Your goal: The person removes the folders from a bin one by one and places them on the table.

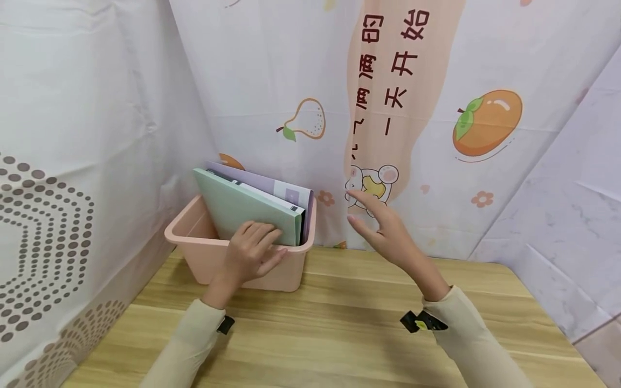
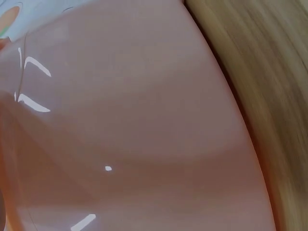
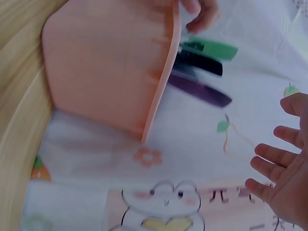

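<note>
A pink plastic bin point(image 1: 204, 241) stands at the back left of the table. In it, a mint-green folder point(image 1: 242, 207) leans in front of a thin white-edged item point(image 1: 264, 195) and a lilac folder point(image 1: 291, 191). My left hand point(image 1: 252, 250) is at the bin's front rim, fingers loosely bent before the green folder and thumb along the rim. In the right wrist view a gap shows between its thumb and fingers. To the right of the bin, my right hand point(image 1: 383, 231) hangs in the air, holding nothing. Its fingers point(image 3: 274, 154) are spread.
The bin rests on a wood-grain table point(image 1: 339, 323). A white printed curtain point(image 1: 262, 59) hangs right behind it, and another printed sheet point(image 1: 48, 161) stands along the left. Each wrist has a dark strap, such as the right strap point(image 1: 424, 321).
</note>
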`<state>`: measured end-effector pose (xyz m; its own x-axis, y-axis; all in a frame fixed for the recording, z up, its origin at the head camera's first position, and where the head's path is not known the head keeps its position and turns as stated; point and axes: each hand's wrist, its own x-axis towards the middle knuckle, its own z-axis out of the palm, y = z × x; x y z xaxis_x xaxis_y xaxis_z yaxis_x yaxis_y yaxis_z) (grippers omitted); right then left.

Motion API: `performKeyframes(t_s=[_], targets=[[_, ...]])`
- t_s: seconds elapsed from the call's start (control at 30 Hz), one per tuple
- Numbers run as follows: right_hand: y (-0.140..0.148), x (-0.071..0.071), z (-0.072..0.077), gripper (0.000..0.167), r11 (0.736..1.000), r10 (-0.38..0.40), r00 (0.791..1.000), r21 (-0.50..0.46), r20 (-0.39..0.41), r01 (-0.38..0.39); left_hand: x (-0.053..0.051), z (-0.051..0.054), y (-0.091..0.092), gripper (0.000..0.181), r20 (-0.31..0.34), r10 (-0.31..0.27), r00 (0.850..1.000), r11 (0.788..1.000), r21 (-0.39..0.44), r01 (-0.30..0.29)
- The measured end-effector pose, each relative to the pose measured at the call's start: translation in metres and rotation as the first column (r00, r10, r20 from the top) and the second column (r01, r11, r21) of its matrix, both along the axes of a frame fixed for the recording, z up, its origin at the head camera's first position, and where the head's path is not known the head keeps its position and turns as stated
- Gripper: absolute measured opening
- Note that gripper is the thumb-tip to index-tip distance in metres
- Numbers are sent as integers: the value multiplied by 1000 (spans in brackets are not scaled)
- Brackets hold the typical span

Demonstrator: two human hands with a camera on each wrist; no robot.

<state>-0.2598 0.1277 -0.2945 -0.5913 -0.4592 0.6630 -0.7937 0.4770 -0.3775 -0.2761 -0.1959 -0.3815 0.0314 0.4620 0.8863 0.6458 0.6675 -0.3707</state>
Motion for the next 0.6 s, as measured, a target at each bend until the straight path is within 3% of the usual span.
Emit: performKeyframes(t_s=[0.13,0.3,0.43,0.6], targets=[[-22,-1,2,52,997,74,996,-22,-51,-75,-1,-2,-4,38,28,11,1000,1000,-10,-11],[-48,-2,-2,45,986,144,988,-80,-57,-149,0,-3,-10,43,74,36,997,999,-35,-33],[-63,-2,-2,41,970,186,982,-157,-21,-186,2,-2,-13,45,133,57,989,997,-59,-49],[-77,3,-1,38,946,255,964,-225,79,-232,4,-2,-14,47,184,67,981,995,-79,-53]])
